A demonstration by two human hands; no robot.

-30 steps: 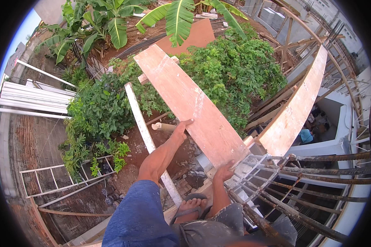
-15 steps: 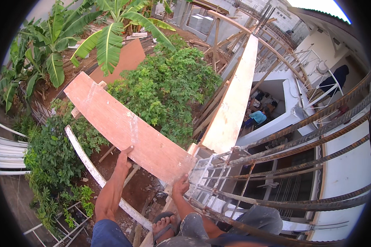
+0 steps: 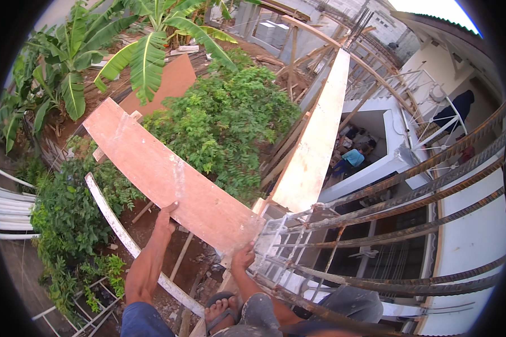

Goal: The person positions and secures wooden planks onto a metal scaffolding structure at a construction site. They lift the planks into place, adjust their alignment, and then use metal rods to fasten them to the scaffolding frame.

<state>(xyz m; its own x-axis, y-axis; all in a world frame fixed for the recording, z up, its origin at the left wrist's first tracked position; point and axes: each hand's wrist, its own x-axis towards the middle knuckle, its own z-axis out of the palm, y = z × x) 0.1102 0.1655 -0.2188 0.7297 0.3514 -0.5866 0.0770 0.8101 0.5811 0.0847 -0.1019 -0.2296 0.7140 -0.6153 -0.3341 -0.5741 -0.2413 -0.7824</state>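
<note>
A long reddish plywood panel (image 3: pixel 152 163) reaches from the far left to the rebar in the middle, with battens showing under its far end. My left hand (image 3: pixel 166 216) grips its near edge about midway along, thumb on top and fingers hidden underneath. At the panel's right end, my right hand (image 3: pixel 243 258) is closed on the near corner, next to the rebar cage (image 3: pixel 281 241). A second, paler plywood panel (image 3: pixel 312 140) runs away from me beyond that corner.
Long rusty rebar (image 3: pixel 410 216) sweeps across the right. My sandalled foot (image 3: pixel 220 310) rests on timber above the ground far below. A white-splashed strip (image 3: pixel 118 227) curves under my left arm. Bushes (image 3: pixel 225 123) grow beyond the panel. A person in blue (image 3: pixel 351 159) is below right.
The whole view has shifted slightly to the left. Both hands keep their places on the panel, which shows no clear movement of its own.
</note>
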